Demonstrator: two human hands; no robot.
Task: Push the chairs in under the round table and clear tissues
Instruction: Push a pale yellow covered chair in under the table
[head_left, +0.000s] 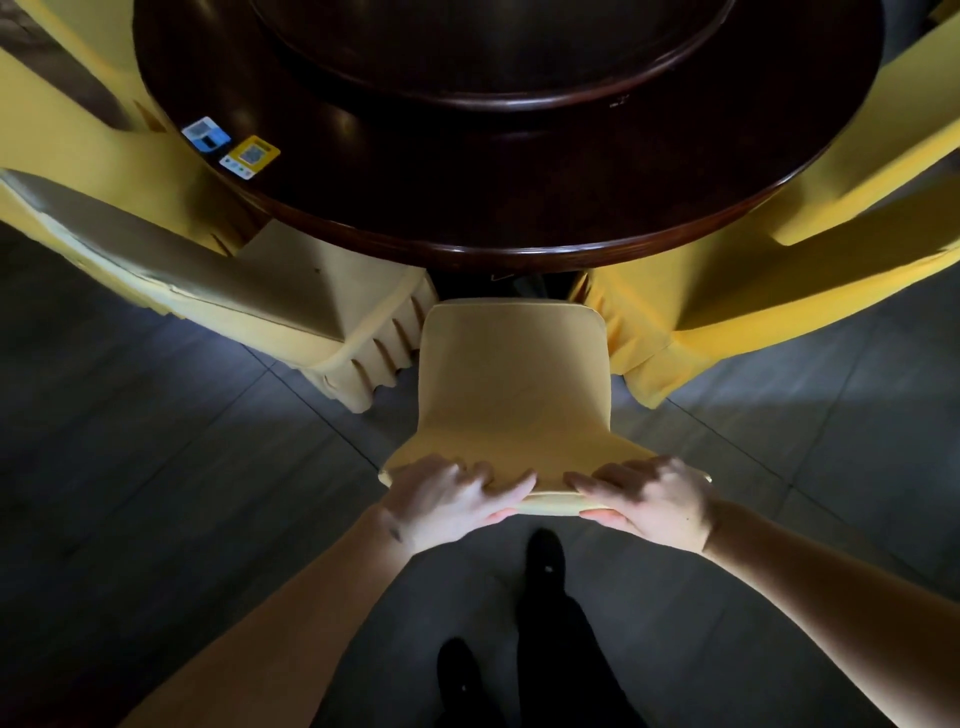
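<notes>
A: Entry, head view. Both forearms reach forward and down, converging on the top edge of the middle chair's backrest (511, 395), which wears a yellow fabric cover.

B: Left hand pose?

A: Left hand (447, 496) sits on the left end of the top edge. Fingers (511, 480) curl over the front face, thumb underneath on the near side. The grip is closed round the backrest edge.

B: Right hand?

A: Right hand (652, 501) mirrors it on the right end: fingers draped over the front, thumb (605, 515) tucked along the near side. Grip likewise wrapped round the edge. Some motion blur on both sets of fingers.

B: Chair position relative to the round table (519, 208)?

A: The far end of the cover reaches the rim of the dark wooden tabletop; the seat itself is hidden, so I cannot tell how far under it sits. A covered chair (197, 280) stands just beside it on the left, another (769, 291) on the right, both close against the rim.

B: Other items?

A: Two stickers on the tabletop near its left rim, one blue (206, 134), one yellow (249, 157). A raised round turntable (493, 78) occupies the centre. The person's dark-trousered legs and shoes (543, 553) stand on the grey tiled floor (156, 441).
</notes>
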